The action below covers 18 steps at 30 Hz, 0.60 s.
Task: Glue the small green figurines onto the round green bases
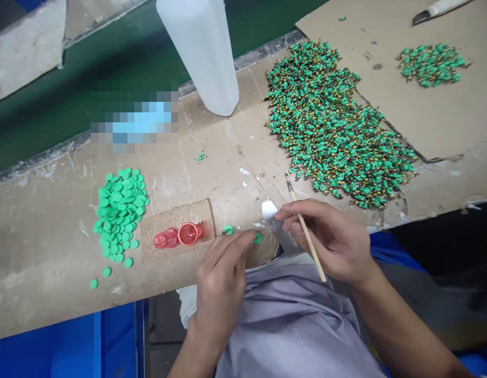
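Right hand (pixel 325 239) closed in a pencil-style pinch on a wooden-handled, metal-tipped pick (pixel 308 241) for fine tip control, left hand (pixel 221 278) with fingertips at a green plastic disc (pixel 257 238), grip there indeterminate, on a cardboard sheet (pixel 50 252), with loose green discs (pixel 119 215) and green-and-yellow parts (pixel 338 126) spread within easy reach.

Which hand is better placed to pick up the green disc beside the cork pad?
Left, probably: the left hand looks empty and lies just beside the green disc, while the right hand holds a wooden stick.
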Tool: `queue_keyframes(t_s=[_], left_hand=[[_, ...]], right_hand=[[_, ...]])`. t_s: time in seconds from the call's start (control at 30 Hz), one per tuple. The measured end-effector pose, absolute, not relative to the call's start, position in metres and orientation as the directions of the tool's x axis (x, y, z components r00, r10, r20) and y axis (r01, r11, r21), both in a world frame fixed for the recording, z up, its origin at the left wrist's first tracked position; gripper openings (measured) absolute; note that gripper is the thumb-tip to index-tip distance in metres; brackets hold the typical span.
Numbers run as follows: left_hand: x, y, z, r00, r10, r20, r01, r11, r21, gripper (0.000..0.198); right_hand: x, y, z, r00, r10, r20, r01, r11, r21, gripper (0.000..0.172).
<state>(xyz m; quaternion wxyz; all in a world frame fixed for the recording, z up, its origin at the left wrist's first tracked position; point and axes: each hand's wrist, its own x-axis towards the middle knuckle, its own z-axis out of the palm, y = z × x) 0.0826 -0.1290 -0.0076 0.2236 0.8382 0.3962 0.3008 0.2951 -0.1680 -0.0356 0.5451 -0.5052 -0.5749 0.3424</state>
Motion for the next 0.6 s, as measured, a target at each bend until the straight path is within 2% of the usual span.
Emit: queue_keyframes(t_s=[0.13,0.37,0.6], left_hand=[[0.083,-0.1283,-0.0069,0.534,0.773,0.342,0.518,-0.619,0.591,0.029],[0.0868,-0.1276,0.0012,0.644,0.68,0.35,0.508,-0.723,0.469,0.03],[0.0885,-0.123,-0.0008,0.633,0.709,0.311,0.484,-0.676,0.555,0.022]], right_hand=[[0.2955,-0.1679,-0.0357,0.103,0.952,0.288,0.211,0.262,-0.942,0.033],[0.2949,-0.1677,-0.0349,0.109,0.952,0.286,0.206,0.26,-0.943,0.032],[0.2948,-0.1672,-0.0342,0.109,0.952,0.286,0.217,0.258,-0.941,0.033]])
